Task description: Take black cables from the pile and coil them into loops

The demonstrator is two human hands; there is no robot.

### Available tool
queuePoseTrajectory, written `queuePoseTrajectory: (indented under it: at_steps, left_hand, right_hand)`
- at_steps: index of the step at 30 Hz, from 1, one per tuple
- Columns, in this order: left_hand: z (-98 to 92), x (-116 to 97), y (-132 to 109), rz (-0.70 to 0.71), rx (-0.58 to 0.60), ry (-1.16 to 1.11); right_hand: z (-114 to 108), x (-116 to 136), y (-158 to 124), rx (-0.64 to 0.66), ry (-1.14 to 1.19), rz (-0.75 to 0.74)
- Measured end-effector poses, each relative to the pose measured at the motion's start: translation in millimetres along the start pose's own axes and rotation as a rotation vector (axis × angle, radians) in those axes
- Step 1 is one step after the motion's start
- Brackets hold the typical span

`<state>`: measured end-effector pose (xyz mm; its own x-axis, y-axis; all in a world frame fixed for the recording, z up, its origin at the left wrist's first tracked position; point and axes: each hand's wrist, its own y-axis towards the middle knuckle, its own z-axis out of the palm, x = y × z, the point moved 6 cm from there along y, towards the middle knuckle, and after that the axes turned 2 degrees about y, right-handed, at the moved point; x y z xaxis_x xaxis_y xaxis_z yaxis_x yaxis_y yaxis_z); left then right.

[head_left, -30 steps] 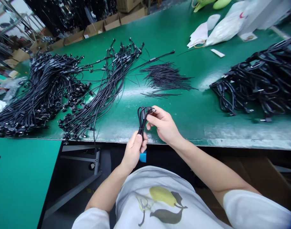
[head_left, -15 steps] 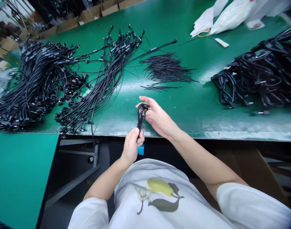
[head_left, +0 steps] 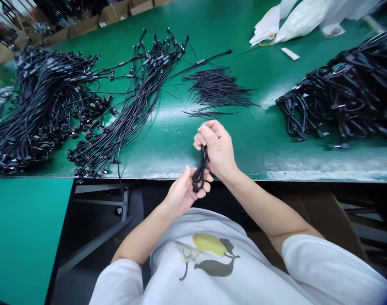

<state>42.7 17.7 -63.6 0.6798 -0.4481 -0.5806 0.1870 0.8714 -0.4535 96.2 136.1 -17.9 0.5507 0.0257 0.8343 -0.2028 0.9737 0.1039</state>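
A black cable (head_left: 200, 173), folded into a short bundle with a thin tie around its middle, hangs upright between my hands just over the bench's front edge. My right hand (head_left: 217, 146) is closed around its upper end, hiding that end. Around the lower loops curl the fingers of my left hand (head_left: 187, 190), loosely, palm turned up and thumb to the left of the cable. Beyond my hands lies a pile of thin black ties (head_left: 217, 88).
Loose black cables lie in a bunch (head_left: 139, 95) and a larger heap (head_left: 37, 106) on the left. Folded cables form another pile (head_left: 342, 93) on the right. White plastic bags (head_left: 301, 21) sit at the back right of the green bench (head_left: 244, 144). Cardboard boxes (head_left: 114, 12) line the far edge.
My right hand has gone from open fingers beside the cable's upper loops to a closed grip on that end. My left hand has shifted right and loosened around the lower end.
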Motion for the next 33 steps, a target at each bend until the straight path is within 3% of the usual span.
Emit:
queuePoseTrajectory:
  at_steps: [6, 12, 18, 25, 29, 31, 33]
  left_hand:
    - [-7.3, -8.8, -9.5, 0.105, 0.043, 0.174]
    - [-11.4, -10.1, -0.6, 0.293, -0.023, 0.229]
    - [-17.6, -12.5, 2.2, 0.319, -0.112, 0.290]
    - [-11.6, -10.0, -0.6, 0.335, -0.175, 0.494]
    - [-17.0, -16.8, 2.3, 0.393, -0.236, 0.634]
    - [-23.1, -25.6, 7.0, 0.455, -0.298, 0.698]
    - [-22.2, -31.0, 13.5, 0.470, -0.268, 0.852]
  right_hand:
    - [-16.3, 4.8, 11.3, -0.106, 0.015, 0.007]
    - [-15.6, -0.2, 10.0, -0.144, 0.084, 0.066]
    - [-13.0, 4.4, 7.7, -0.171, 0.146, 0.087]
    - [-18.8, 0.6, 14.6, -0.189, 0.301, 0.201]
    - [-15.5, 10.8, 10.7, -0.144, 0.283, 0.115]
    - [-13.1, 5.5, 1.8, -0.075, 0.240, 0.162]
    - [-17.9, -3.5, -8.3, 0.012, 0.131, 0.271]
